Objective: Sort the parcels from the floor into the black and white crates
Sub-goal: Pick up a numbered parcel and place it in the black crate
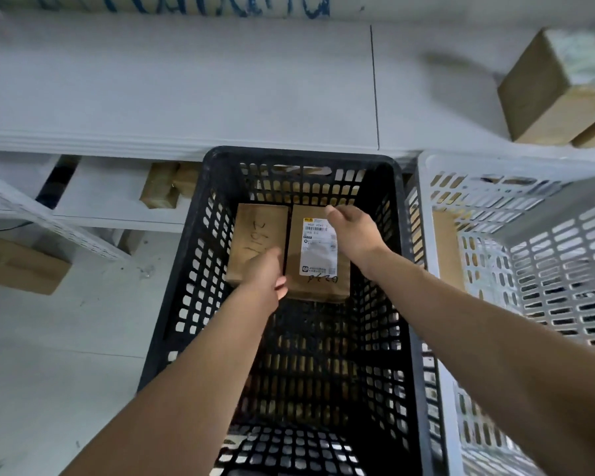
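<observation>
Both hands hold the labelled parcel (318,255) inside the black crate (299,154). The left hand (265,273) curls round its near left edge and the right hand (352,231) grips its far right corner. A plain parcel (255,231) lies just beside it, and the white crate (423,173) stands to the right.

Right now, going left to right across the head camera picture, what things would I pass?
A box on the floor → black crate, its left wall → box with scribbled writing → labelled box → white crate.
</observation>
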The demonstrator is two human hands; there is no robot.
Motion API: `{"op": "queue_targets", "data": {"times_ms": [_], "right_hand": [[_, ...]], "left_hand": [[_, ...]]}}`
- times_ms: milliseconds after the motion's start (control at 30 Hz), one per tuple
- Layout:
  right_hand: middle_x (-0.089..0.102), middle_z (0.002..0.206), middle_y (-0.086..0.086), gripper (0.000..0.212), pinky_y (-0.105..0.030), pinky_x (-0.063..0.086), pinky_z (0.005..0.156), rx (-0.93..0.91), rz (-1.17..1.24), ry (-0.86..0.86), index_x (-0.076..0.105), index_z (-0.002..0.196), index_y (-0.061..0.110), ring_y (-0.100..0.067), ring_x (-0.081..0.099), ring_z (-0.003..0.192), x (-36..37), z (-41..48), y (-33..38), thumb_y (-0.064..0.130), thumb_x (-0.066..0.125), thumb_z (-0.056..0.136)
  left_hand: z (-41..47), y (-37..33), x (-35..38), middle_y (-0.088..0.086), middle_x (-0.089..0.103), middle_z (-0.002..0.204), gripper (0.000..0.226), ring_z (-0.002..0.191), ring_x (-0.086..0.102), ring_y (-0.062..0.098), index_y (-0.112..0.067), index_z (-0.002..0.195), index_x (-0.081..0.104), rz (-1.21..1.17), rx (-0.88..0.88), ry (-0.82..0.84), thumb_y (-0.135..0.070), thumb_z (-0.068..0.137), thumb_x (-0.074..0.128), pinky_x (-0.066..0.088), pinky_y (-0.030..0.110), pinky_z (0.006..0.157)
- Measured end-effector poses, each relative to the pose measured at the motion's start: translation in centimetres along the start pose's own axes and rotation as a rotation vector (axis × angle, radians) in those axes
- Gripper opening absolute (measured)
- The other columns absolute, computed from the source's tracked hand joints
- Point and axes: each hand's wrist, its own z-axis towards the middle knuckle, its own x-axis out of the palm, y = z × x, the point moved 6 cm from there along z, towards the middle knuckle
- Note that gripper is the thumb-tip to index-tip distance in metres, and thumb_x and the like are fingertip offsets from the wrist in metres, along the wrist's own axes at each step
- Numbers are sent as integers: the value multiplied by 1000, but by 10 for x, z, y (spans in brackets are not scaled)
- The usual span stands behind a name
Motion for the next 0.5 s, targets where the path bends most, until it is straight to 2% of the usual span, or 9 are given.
{"op": "queue_targets", "data": {"times_ms": [67,167,233,267,333,400,467,500], "right_hand": [[53,135,-2,52,-23,33,87,-103,50,9,45,138,15,-10,47,113,-12,-27,17,45,44,97],[58,119,13,49,-14,34,80,-212,169,-13,51,133,20,1,49,103,-39,-69,40,51,45,94],[60,102,26,33,-11,36,77,-232,291,-64,60,115,32,7,55,94,-62,-95,56,52,49,92],[64,95,26,25,-12,39,77,-241,360,-99,62,104,34,8,59,91,-74,-108,64,52,51,91],[69,90,23,20,-13,45,74,-281,485,-181,63,97,32,9,63,89,-100,-136,77,48,52,92],[69,93,21,21,-16,46,80,-319,549,-283,62,96,31,6,63,93,-121,-170,82,47,50,93],[64,111,15,22,-27,43,95,-341,586,-391,61,102,30,-1,57,108,-135,-208,80,46,48,94],[61,120,9,24,-31,40,101,-348,611,-434,59,108,29,-5,54,116,-139,-227,78,45,46,95]], "left_hand": [[-24,-25,-1,1,62,96,26,91,61,17,-14,104,59,38,187,-42,-37,91,56,47,30,70],[-73,-64,14,-4,67,95,19,87,63,12,-26,101,63,37,443,74,-41,92,55,46,28,67],[-112,-83,28,-4,66,107,12,97,63,10,-31,95,61,84,595,189,-40,93,53,49,33,84],[-132,-91,34,-3,65,112,11,102,62,11,-31,96,59,103,672,253,-38,93,52,47,37,94],[-171,-101,46,-1,63,114,11,104,62,9,-31,96,57,147,810,383,-39,91,51,43,40,102],[-212,-104,55,-5,64,105,17,98,64,2,-32,88,53,210,931,524,-48,85,50,45,34,99],[-252,-100,62,-12,66,89,24,92,64,-5,-33,82,51,257,1022,664,-56,79,51,46,28,92],[-267,-94,63,-12,68,90,25,94,64,-3,-32,85,53,267,1036,729,-56,79,52,46,27,91]]}}
